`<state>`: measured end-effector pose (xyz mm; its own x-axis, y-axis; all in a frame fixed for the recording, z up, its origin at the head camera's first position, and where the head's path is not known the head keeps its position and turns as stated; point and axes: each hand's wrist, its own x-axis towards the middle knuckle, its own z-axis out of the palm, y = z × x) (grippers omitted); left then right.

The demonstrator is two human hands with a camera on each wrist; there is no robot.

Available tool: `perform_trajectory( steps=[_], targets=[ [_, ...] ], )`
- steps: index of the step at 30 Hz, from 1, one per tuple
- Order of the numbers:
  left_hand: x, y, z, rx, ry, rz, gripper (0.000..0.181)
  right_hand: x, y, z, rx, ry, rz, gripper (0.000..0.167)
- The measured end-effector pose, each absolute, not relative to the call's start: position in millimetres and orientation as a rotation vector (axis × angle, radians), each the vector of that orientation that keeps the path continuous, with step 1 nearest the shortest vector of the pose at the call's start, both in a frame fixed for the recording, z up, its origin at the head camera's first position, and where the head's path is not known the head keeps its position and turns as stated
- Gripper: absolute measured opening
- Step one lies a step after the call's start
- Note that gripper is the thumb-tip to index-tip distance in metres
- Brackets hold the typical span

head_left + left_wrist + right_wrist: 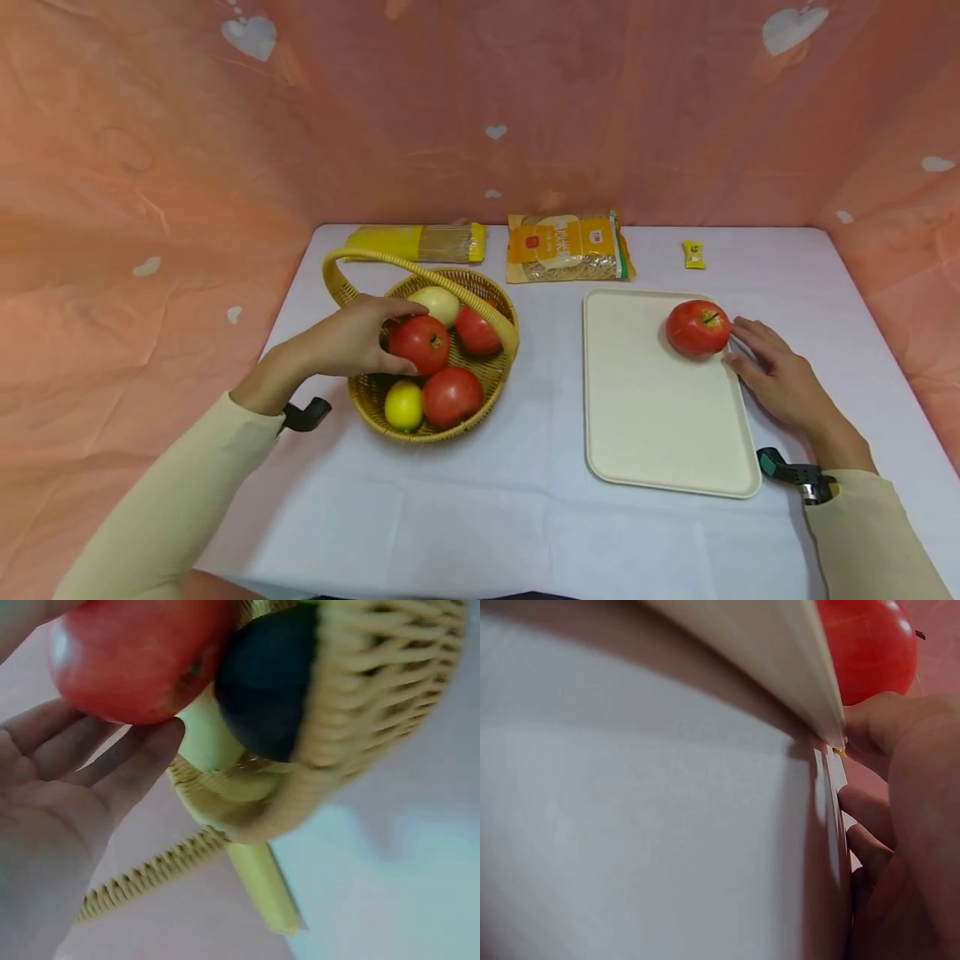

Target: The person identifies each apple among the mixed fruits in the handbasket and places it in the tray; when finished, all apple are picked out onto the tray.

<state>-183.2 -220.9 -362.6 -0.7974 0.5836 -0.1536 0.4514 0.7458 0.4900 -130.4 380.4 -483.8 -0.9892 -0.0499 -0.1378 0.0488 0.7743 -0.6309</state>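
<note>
My left hand (360, 335) reaches over the rim of a wicker basket (512, 333), its thumb and fingers around a red apple (420, 344). In the left wrist view the fingertips touch the underside of that apple (142, 656), beside a dark round item (266, 682). Two more red apples (453, 397), a yellow fruit (404, 406) and a pale green one (435, 306) lie in the basket. My right hand (783, 383) rests at the right edge of a cream tray (667, 433), fingers loosely extended, its fingertips close beside a red apple (697, 328) on the tray.
Behind the basket lies a yellow noodle packet (450, 243). An orange and clear grain bag (567, 248) sits to its right, and a small yellow wrapped packet (693, 255) lies behind the tray. The basket's tall handle (420, 268) arches over the fruit.
</note>
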Motion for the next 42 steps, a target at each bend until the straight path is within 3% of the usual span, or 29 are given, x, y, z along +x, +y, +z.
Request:
perform_trajectory(
  steps=[12, 23, 42],
  targets=[
    [-150.1, -232.0, -363.0, 0.696, 2.117, 1.406, 0.080, -125.2, 385.0, -483.7, 0.019, 2.823, -1.014, 0.067],
    [-119.8, -173.6, -371.1, 1.008, 1.907, 1.488, 0.081, -128.5, 383.1, -486.5, 0.000, 2.809, -1.045, 0.066],
    [-104.2, -47.0, -395.7, 1.118, 1.858, 1.627, 0.082, -130.1, 381.3, -481.8, -0.009, 2.812, -1.027, 0.067]
  ],
)
